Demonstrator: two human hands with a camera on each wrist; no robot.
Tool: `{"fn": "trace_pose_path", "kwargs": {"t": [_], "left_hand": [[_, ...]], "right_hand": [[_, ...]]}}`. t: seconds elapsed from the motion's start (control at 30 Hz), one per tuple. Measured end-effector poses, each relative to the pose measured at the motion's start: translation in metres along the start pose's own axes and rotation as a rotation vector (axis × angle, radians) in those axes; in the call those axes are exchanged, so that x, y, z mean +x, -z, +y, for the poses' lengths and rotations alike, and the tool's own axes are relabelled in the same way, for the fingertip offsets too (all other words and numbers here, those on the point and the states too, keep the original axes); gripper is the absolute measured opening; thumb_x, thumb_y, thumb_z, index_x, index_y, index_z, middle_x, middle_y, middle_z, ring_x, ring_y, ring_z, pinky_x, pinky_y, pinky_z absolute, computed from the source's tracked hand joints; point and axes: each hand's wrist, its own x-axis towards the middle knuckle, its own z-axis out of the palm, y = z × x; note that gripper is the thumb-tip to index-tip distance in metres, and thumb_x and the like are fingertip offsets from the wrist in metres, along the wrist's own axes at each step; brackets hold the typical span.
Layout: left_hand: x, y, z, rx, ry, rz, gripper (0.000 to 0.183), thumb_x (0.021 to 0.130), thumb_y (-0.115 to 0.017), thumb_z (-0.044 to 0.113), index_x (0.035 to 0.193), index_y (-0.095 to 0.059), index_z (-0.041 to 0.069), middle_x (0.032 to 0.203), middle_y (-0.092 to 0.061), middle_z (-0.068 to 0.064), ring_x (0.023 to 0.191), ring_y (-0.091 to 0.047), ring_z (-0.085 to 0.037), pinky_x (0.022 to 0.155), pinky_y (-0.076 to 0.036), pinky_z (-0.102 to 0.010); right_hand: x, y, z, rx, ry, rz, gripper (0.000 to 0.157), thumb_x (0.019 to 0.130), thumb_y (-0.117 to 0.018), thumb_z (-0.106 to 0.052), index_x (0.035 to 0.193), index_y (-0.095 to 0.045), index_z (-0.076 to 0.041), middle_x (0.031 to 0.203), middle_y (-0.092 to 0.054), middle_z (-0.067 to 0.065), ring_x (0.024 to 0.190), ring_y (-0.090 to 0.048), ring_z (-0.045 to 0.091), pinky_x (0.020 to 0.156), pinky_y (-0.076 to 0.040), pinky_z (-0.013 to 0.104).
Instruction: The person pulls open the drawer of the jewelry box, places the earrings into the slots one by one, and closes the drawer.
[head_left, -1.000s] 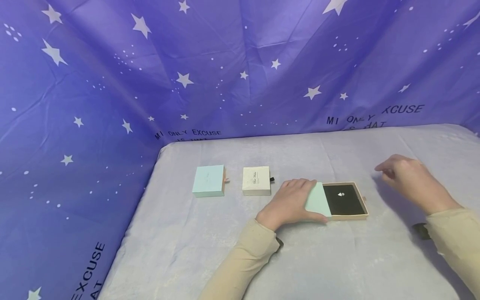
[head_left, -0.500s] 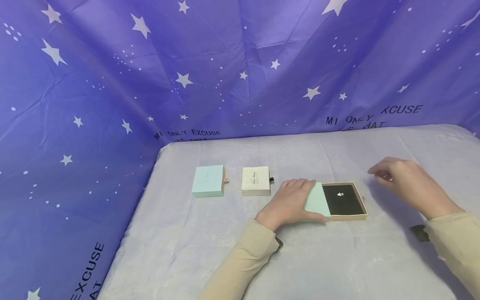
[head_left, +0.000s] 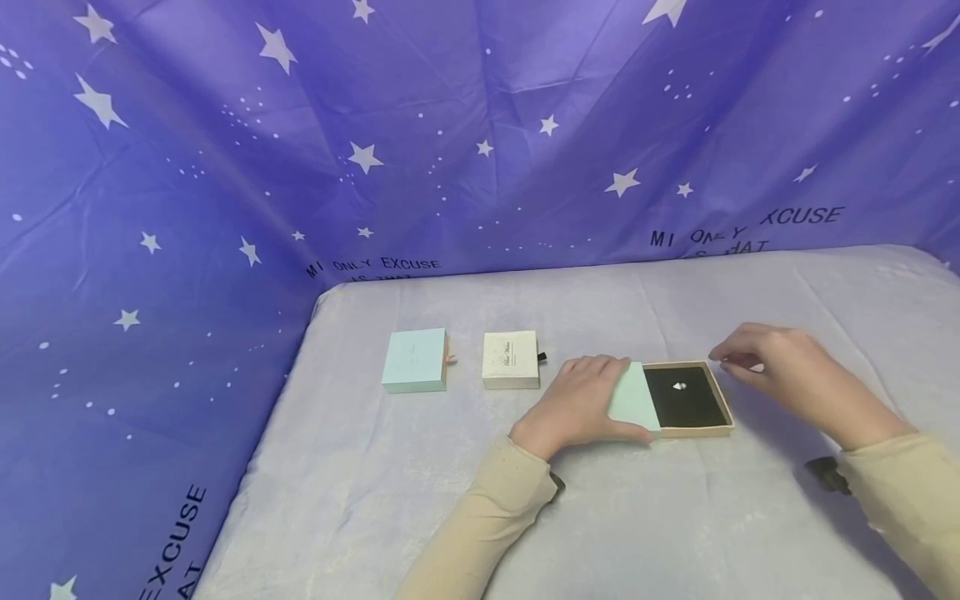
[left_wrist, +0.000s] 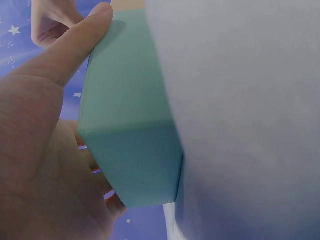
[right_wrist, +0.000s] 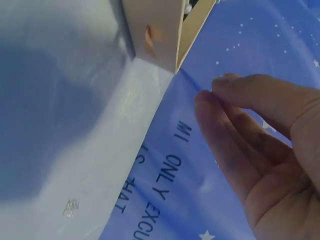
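In the head view, my left hand [head_left: 577,404] grips the mint-green sleeve [head_left: 633,398] of a jewelry box, thumb along its near side and fingers over the far side. The left wrist view shows the same sleeve [left_wrist: 130,90] filling its middle. A beige-edged drawer [head_left: 697,432] sticks out to the right, lined with a black pad [head_left: 693,412] that bears a small shiny piece of jewelry [head_left: 679,386]. My right hand [head_left: 787,371] hovers by the drawer's far right corner. Its thumb and finger tips meet in the right wrist view, and nothing shows between them.
Left of the hands lie a pale blue box [head_left: 415,360] with a pinkish ribbon tab and a cream box [head_left: 510,360] with a black tab. They rest on a bed-like surface [head_left: 637,533] under a grey cloth. A purple starry curtain [head_left: 487,133] hangs behind.
My right hand has moved left and slightly down, up to the drawer's right end. The left hand keeps its grip on the sleeve, and the drawer stays pulled out.
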Motion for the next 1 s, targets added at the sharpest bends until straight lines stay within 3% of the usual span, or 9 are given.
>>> {"fn": "trace_pose_path", "kwargs": {"t": [0.33,1.0], "left_hand": [[0.000,0.000,0.000,-0.002,0.000,0.000,0.099,0.074,-0.070,0.073,0.150,-0.038,0.018,0.141,-0.051,0.006,0.131,-0.045,-0.011,0.110,-0.034,-0.029],[0.000,-0.001,-0.001,0.002,0.002,-0.006,0.098,0.075,-0.069,0.074,0.150,-0.038,0.019,0.142,-0.049,0.007,0.132,-0.044,-0.011,0.110,-0.033,-0.029]], "right_hand": [[-0.001,-0.012,-0.013,0.048,-0.012,-0.072,0.024,0.065,-0.084,0.005,0.084,-0.075,-0.007,0.081,-0.071,-0.001,0.067,-0.065,0.014,0.064,-0.056,0.035],[-0.003,-0.027,-0.023,0.078,0.101,-0.139,0.025,0.065,-0.083,0.006,0.079,-0.075,-0.013,0.078,-0.070,-0.006,0.070,-0.067,0.018,0.064,-0.056,0.034]]}}
